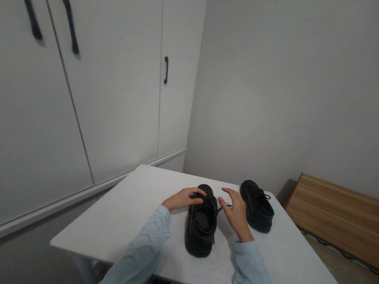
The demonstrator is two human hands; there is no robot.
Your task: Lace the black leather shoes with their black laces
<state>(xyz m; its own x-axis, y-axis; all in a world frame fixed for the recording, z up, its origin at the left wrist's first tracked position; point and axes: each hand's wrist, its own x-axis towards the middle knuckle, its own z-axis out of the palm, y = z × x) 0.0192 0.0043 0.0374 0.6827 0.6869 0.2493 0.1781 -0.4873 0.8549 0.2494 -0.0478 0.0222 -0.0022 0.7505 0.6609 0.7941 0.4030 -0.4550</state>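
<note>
A black lace-up shoe stands on the white table with its toe pointing away from me. My left hand reaches over its left side, fingers at the laces near the front; whether they pinch a lace is too small to tell. To the right of this shoe is my right hand, thumb and fingers apart with nothing between them. A dark lace end sticks out toward it from the shoe. Just beyond my right hand, a second black shoe rests near the table's right edge, its laces tied.
White cabinet doors with black handles rise at the left, beyond the table. A grey wall stands behind. At the right, a wood-grain panel leans past the table's edge, with a dark cable along its bottom.
</note>
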